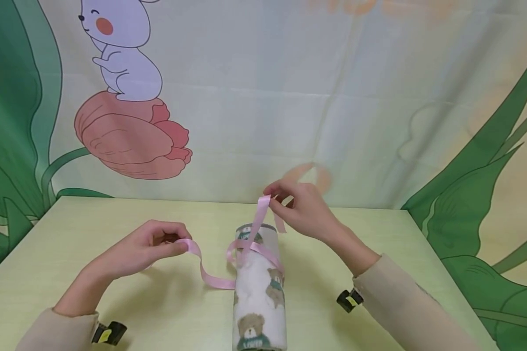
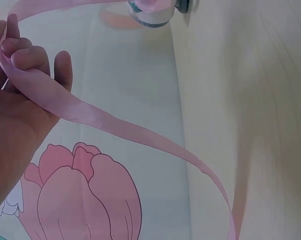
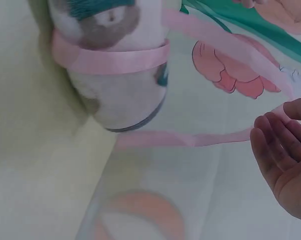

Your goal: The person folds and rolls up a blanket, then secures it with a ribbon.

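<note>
A white cylinder (image 1: 259, 302) printed with brown bears lies lengthwise on the table, its far end toward the backdrop. Around its far part runs a pink ribbon (image 1: 265, 252). My left hand (image 1: 147, 246), left of the cylinder, pinches one length of this ribbon between thumb and fingers; in the left wrist view a tail of ribbon (image 2: 135, 134) trails from the hand down toward the table. Above the cylinder's far end, my right hand (image 1: 305, 207) pinches another length, raised off the cylinder, with a short tail hanging behind the fingers. The right wrist view shows the ribbon band (image 3: 110, 60) wrapped round the cylinder.
The pale yellow table (image 1: 193, 321) ends at a printed cloth backdrop (image 1: 228, 122) showing a rabbit, a tulip and green leaves. Small black cameras (image 1: 110, 333) are strapped at both wrists, over beige sleeves (image 1: 404, 297).
</note>
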Action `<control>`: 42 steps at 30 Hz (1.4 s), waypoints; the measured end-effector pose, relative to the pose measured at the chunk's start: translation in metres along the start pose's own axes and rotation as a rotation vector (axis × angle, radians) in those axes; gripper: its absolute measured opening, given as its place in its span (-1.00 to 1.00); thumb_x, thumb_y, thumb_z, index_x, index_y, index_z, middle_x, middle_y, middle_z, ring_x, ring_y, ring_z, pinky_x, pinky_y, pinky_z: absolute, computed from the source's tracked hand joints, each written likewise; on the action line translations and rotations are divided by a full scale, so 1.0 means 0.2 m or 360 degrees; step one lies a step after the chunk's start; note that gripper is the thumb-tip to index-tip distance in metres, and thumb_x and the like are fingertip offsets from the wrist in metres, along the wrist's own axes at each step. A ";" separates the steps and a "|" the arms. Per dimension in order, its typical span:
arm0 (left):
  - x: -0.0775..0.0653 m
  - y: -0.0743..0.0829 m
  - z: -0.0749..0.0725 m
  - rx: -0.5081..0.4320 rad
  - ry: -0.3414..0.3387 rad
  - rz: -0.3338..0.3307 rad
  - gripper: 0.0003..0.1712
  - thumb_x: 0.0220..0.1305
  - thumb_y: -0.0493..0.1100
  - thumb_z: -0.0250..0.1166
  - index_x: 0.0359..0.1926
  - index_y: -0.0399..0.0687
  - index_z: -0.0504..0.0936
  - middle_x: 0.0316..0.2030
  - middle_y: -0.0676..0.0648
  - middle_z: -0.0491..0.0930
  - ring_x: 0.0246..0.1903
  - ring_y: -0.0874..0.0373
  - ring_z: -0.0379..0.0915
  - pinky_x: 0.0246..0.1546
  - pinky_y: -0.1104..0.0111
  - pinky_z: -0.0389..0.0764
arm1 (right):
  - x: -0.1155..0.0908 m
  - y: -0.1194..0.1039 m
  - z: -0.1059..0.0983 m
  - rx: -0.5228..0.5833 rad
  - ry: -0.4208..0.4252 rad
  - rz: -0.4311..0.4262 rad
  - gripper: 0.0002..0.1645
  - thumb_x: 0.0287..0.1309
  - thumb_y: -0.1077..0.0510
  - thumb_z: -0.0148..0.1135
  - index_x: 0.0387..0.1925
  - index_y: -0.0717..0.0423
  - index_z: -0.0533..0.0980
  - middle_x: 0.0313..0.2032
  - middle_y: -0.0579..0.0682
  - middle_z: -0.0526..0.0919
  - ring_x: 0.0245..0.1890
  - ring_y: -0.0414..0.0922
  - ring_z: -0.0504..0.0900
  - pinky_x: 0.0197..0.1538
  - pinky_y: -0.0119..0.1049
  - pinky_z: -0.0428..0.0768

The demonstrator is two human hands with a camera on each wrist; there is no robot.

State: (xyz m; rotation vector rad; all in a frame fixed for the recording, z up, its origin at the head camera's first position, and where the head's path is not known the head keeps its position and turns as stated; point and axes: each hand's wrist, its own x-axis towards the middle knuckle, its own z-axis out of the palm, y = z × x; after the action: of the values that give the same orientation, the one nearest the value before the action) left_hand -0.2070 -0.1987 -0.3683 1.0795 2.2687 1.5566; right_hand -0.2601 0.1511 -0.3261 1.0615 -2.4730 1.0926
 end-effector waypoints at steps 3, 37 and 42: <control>0.00 0.00 0.00 -0.0003 0.0000 -0.0006 -0.85 0.51 -0.29 0.20 -0.18 -0.04 0.69 -0.30 -0.09 0.61 -0.30 0.08 0.49 -0.17 0.34 0.54 | 0.06 -0.05 0.01 -0.0010 -0.0005 -0.0068 -0.80 0.34 0.30 0.24 -0.04 0.20 0.64 -0.21 -0.07 0.74 -0.30 -0.23 0.65 -0.28 -0.30 0.65; 0.03 0.03 0.07 0.0062 -0.0226 0.0025 -0.86 0.52 -0.24 0.21 -0.15 0.05 0.69 -0.33 0.00 0.61 -0.31 0.12 0.48 -0.29 0.33 0.50 | 0.30 -0.16 0.13 -0.0336 -0.0627 -0.0919 -0.83 0.15 0.39 0.06 -0.33 0.12 0.53 -0.29 -0.07 0.52 -0.12 -0.09 0.48 0.00 -0.33 0.45; 0.03 0.03 0.07 0.0079 -0.0240 0.0037 -0.85 0.53 -0.23 0.20 -0.18 0.07 0.68 -0.35 0.01 0.61 -0.31 0.12 0.52 -0.26 0.32 0.53 | 0.28 -0.13 0.13 -0.0437 -0.0708 -0.0800 -0.82 0.22 0.36 0.09 -0.30 0.10 0.58 -0.30 -0.10 0.57 -0.20 -0.13 0.52 -0.05 -0.33 0.48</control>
State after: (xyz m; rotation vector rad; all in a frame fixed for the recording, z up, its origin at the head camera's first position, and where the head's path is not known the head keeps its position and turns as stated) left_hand -0.2011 -0.1825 -0.3668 1.1971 2.2125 1.3833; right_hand -0.2791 0.0921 -0.3037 1.8465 -2.3422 0.3850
